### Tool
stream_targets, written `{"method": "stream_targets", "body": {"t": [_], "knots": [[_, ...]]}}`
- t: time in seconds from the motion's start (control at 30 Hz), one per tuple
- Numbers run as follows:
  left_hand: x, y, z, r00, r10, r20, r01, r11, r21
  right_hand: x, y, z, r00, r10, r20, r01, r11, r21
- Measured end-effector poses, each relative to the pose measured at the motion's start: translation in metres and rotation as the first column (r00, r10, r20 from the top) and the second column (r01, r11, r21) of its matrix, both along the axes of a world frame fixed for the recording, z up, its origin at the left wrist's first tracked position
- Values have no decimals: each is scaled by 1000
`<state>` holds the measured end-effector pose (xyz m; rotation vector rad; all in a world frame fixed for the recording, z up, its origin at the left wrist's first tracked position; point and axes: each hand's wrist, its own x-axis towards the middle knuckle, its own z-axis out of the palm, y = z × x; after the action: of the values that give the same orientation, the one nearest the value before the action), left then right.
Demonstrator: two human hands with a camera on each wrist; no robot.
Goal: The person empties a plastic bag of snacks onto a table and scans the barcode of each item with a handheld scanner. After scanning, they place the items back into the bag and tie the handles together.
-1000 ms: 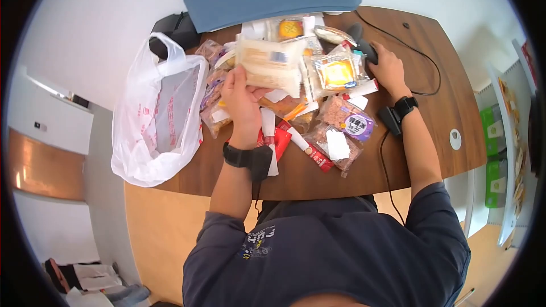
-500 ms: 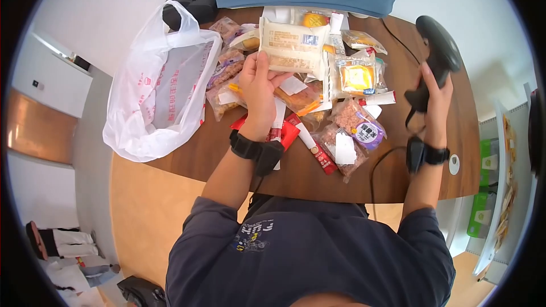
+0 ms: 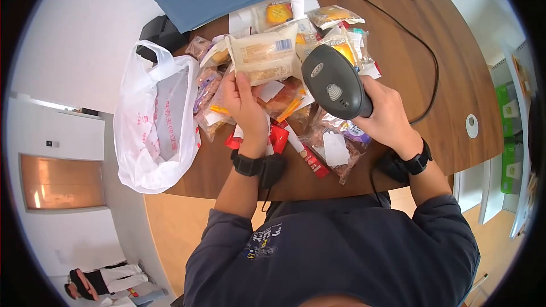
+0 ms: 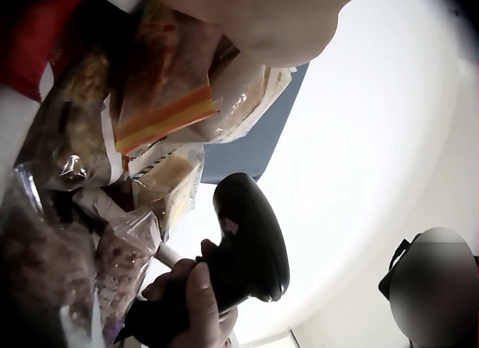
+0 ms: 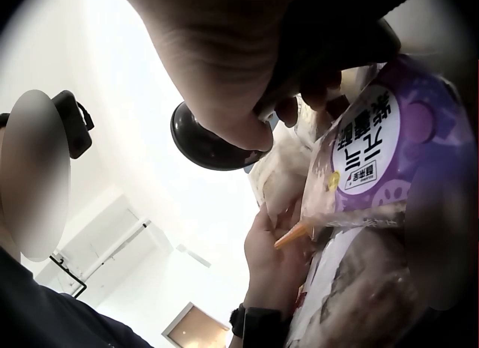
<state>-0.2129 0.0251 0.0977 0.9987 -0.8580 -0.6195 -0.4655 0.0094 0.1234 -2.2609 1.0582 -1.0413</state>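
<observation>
While the left grip (image 3: 248, 105) holds it, a packet (image 3: 264, 55) juts beyond.

In the right wrist view, towards three o'clock, the purple-labelled packet (image 5: 389, 153) carries Chinese characters (image 5: 362, 134), among them 三 and 元. In the head view, the pale packet (image 3: 261, 57) at twelve o'clock bears a barcode (image 3: 284, 45). Writing on the black scanner (image 3: 335, 82) at one o'clock, the white bag (image 3: 132, 142) at nine and the dark shirt (image 3: 335, 244) at six is unclear.
</observation>
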Motion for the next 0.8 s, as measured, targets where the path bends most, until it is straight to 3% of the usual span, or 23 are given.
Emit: {"method": "stream_targets", "body": {"t": [0.2, 0.4, 0.47, 0.53, 0.6, 0.63, 0.8], "knots": [[-7, 4, -1, 997, 18, 76, -17, 1000, -19, -1, 5, 3, 999, 30, -22, -29, 999, 23], [1, 1, -6, 999, 44, 20, -42, 997, -58, 2, 5, 4, 999, 42, 24, -42, 999, 9], [3, 1, 1, 991, -35, -133, 24, 996, -87, 3, 6, 6, 999, -37, 34, 37, 999, -1], [15, 6, 11, 992, 3, -128, -16, 995, -99, 5, 9, 11, 998, -5, 63, 4, 1000, 9], [24, 11, 32, 945, -50, -324, -5, 986, -166, 6, 10, 12, 995, 0, 97, -2, 1000, 25], [32, 13, 43, 915, 19, -403, -102, 978, -184, 6, 10, 12, 996, -4, 92, 1, 1000, 31], [115, 42, 58, 849, 87, -521, -268, 921, -284, 6, 9, 5, 997, 10, 70, -13, 999, 44]]}}
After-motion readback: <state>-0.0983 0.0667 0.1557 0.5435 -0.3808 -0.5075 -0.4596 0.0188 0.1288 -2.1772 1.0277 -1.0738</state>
